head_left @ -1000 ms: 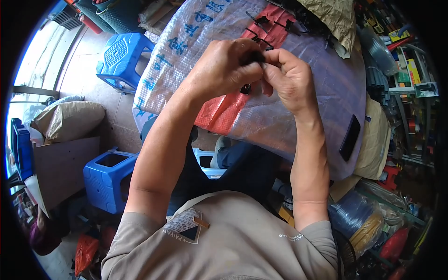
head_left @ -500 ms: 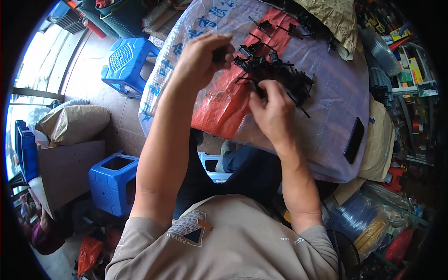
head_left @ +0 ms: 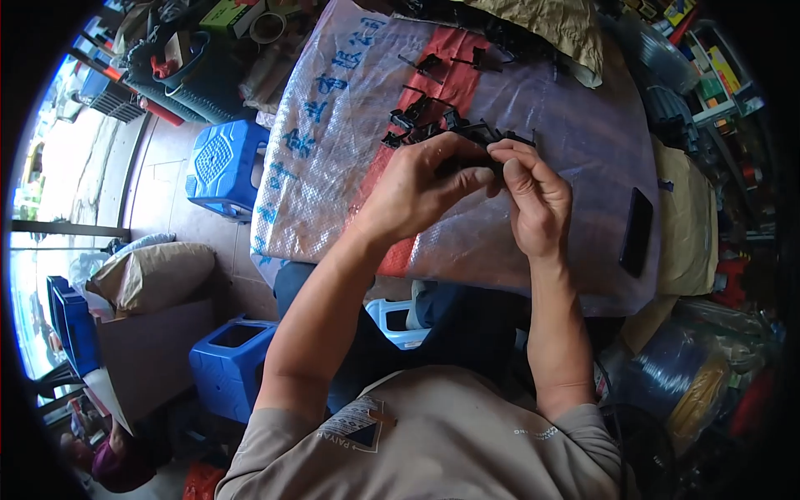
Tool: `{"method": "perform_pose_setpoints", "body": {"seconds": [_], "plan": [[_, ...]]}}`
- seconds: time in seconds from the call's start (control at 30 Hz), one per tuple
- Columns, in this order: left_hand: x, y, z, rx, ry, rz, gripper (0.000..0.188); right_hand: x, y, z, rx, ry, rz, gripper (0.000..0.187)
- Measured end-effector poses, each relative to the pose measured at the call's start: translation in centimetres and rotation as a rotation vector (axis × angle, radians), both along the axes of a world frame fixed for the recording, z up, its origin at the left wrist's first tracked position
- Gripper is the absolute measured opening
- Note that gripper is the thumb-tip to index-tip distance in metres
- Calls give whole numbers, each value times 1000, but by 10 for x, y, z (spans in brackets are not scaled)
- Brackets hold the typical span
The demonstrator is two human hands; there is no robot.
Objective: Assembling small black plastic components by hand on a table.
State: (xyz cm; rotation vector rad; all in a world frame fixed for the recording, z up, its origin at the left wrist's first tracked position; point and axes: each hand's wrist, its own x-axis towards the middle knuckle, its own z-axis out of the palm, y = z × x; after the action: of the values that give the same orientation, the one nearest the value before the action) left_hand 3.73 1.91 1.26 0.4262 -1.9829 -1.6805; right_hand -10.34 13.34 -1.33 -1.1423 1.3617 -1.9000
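Observation:
Over the near part of a covered table, my two hands have come together around a small black part (head_left: 486,163). My left hand (head_left: 417,185) is curled around it, its thumb pointing right and its palm side hidden. The thumb and fingers of my right hand (head_left: 540,200) are pinched at the part's right end. The fingers cover most of it, so its exact shape cannot be made out. Just beyond the hands lies a loose pile of black parts (head_left: 410,113) with thin rods. A few more black parts (head_left: 478,58) lie farther back on the red stripe.
A woven plastic sheet (head_left: 575,125) with a red stripe covers the table. A black phone (head_left: 637,232) lies near its right edge. Brown paper sacking (head_left: 550,25) is at the far side. Blue stools (head_left: 223,165) stand left; crowded shelves (head_left: 723,100) line the right.
My left hand has come down and right from above the sheet to meet my right hand. My right hand has shifted slightly right. The view has tilted and shifted a little.

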Motion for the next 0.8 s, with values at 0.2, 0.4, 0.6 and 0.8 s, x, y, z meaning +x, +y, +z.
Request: {"method": "perform_pose_setpoints", "body": {"seconds": [0.2,0.4,0.6,0.8], "plan": [[-8,6,-8,-378,90,94,16,5,-2,2,46,-3,11,15],[-15,13,-14,-325,117,181,5,-3,-2,-6,118,-100,58,16],[-15,15,-14,-370,89,248,7,-2,-6,-9,58,-146,123,16],[-12,15,-16,-603,108,302,9,-2,-6,-10,26,-172,157,16]]}}
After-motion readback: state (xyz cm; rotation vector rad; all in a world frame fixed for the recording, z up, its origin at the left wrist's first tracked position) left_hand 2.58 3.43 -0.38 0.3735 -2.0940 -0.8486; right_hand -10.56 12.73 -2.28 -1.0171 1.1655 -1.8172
